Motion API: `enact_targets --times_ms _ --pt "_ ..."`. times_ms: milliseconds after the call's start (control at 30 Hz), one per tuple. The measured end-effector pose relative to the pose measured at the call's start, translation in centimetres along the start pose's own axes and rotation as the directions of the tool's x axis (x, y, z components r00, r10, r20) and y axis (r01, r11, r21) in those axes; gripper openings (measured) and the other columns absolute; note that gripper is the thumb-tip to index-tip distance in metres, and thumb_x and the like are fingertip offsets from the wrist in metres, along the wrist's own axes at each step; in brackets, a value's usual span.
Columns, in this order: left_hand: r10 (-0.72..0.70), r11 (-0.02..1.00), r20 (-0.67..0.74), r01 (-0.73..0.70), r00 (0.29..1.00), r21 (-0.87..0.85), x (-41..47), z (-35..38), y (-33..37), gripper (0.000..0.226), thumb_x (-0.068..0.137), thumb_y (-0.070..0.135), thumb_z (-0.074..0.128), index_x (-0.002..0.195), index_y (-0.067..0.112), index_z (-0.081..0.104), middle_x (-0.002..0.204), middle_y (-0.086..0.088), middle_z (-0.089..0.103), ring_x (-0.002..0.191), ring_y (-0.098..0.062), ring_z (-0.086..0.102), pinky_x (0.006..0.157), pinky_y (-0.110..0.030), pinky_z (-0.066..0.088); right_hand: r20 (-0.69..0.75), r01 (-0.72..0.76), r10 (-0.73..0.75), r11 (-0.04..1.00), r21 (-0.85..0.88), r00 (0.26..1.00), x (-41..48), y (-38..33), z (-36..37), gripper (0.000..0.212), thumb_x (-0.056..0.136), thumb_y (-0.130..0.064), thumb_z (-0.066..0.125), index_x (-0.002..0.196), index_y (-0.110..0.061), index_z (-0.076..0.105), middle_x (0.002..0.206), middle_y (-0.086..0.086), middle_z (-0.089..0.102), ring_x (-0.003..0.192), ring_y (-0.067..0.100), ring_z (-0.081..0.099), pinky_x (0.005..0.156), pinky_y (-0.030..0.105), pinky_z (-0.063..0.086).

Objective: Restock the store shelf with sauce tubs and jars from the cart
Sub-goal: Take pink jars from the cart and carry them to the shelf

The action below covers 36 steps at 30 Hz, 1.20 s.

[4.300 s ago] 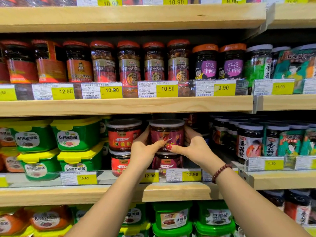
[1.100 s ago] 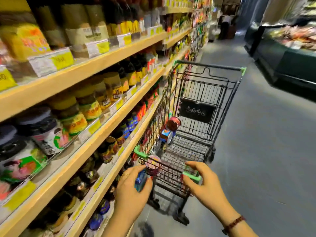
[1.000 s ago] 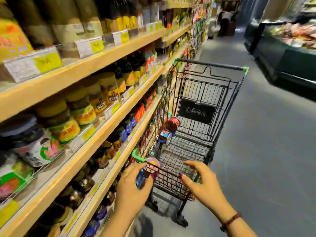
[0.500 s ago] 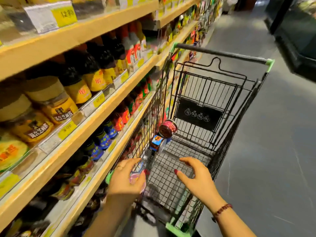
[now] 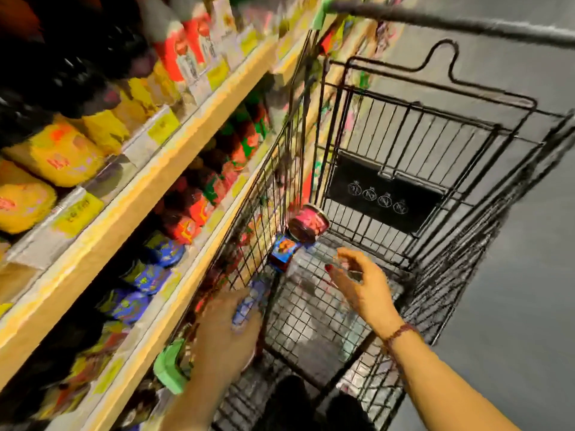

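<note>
Head view: red tub (image 5: 308, 223) lies sideways, axis up-right; left hand (image 5: 225, 334) grips blue jar (image 5: 247, 304), right hand (image 5: 361, 284) slack.

A smooth grey aisle floor (image 5: 522, 321) is spreading across the right; pale wooden store shelves (image 5: 146, 194) are running along the left.

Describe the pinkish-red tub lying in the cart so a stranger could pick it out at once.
Find the black wire cart beside the wooden shelves. In its basket's far left corner, left of the black sign, the tub lies tilted. It is pinkish-red, while the jar under it and the held jar in the left hand are blue-labelled.
</note>
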<state>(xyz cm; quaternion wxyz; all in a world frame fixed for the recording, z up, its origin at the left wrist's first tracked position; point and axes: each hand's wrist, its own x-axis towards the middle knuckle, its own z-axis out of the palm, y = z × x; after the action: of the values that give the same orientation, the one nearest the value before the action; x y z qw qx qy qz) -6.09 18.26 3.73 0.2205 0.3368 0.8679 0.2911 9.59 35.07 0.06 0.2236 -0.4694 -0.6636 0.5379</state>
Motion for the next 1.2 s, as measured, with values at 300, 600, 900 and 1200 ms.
enact_targets --times_ms 300,600,900,1200 --pt "0.095 0.995 0.122 -0.094 0.988 -0.013 11.2 7.4 -2.4 0.035 0.085 0.019 0.064 0.120 0.017 0.059 0.107 0.011 0.051 0.101 -0.004 0.045 0.086 -0.011 0.030 -0.104 -0.189 0.198 0.978 0.093 0.975 11.7 6.0 6.1 0.031 0.086 -0.019 0.069 0.115 -0.016 0.058 0.100 -0.001 0.063 0.088 0.013 0.058 0.072 0.020 0.044" --pt "0.063 0.998 0.154 -0.067 0.986 0.018 15.3 11.7 -6.4 0.030 0.080 0.011 0.069 0.110 0.013 0.066 0.099 0.009 0.052 0.097 -0.008 0.053 0.088 -0.015 0.037 -0.270 -0.302 0.352 0.930 0.211 0.896 19.2 9.4 11.2 0.029 0.086 -0.019 0.070 0.107 -0.002 0.062 0.092 0.007 0.064 0.082 0.019 0.060 0.067 0.016 0.049" --pt "0.007 1.000 0.139 -0.005 0.990 -0.015 15.8 12.8 -9.5 0.033 0.076 0.014 0.072 0.109 0.017 0.067 0.105 0.005 0.057 0.097 -0.007 0.052 0.086 -0.007 0.032 -0.314 -0.479 0.575 0.812 0.334 0.756 22.7 10.5 15.6 0.123 0.047 -0.063 0.082 0.141 -0.004 0.030 0.132 0.019 0.051 0.119 0.034 0.053 0.101 0.047 0.045" --pt "-0.023 0.997 0.163 0.035 0.986 -0.069 16.5 12.1 -8.9 0.034 0.082 0.018 0.067 0.115 0.023 0.062 0.106 0.014 0.053 0.098 -0.001 0.050 0.078 0.007 0.028 -0.268 -0.448 0.624 0.742 0.499 0.734 21.0 10.6 14.8 0.090 0.041 -0.048 0.084 0.120 -0.014 0.056 0.104 0.001 0.068 0.086 0.013 0.065 0.076 0.026 0.055"
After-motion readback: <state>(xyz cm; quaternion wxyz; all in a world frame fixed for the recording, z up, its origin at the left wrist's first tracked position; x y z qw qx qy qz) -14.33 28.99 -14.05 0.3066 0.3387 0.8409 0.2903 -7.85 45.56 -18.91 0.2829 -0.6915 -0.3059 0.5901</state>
